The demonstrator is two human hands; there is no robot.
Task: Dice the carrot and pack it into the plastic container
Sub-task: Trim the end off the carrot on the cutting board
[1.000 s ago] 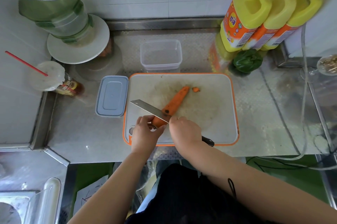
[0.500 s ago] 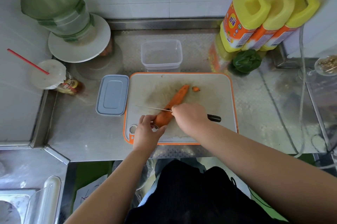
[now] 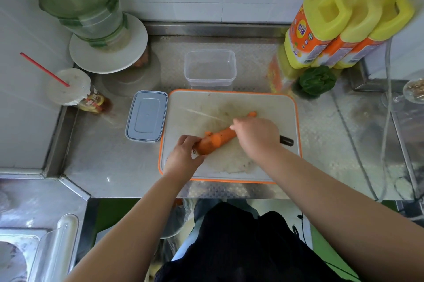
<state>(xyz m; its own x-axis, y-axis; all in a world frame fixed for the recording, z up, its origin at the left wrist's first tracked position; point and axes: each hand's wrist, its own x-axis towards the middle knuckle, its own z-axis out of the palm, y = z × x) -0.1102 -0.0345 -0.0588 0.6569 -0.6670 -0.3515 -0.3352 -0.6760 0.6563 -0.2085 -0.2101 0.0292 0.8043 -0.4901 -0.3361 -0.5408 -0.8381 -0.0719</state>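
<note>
Head view: carrot (image 3: 216, 141) lies barely cut on the board (image 3: 270, 107); left hand (image 3: 183, 155) grips its end, right hand (image 3: 257, 137) holds the knife (image 3: 286, 140); container (image 3: 210, 68) behind waits unfilled.

Head-worn view, steeply down, close.

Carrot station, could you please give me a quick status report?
Left hand grips carrot butt; right hand grips knife. Carrot whole on board. Container empty, open. Nothing blocking.
</note>
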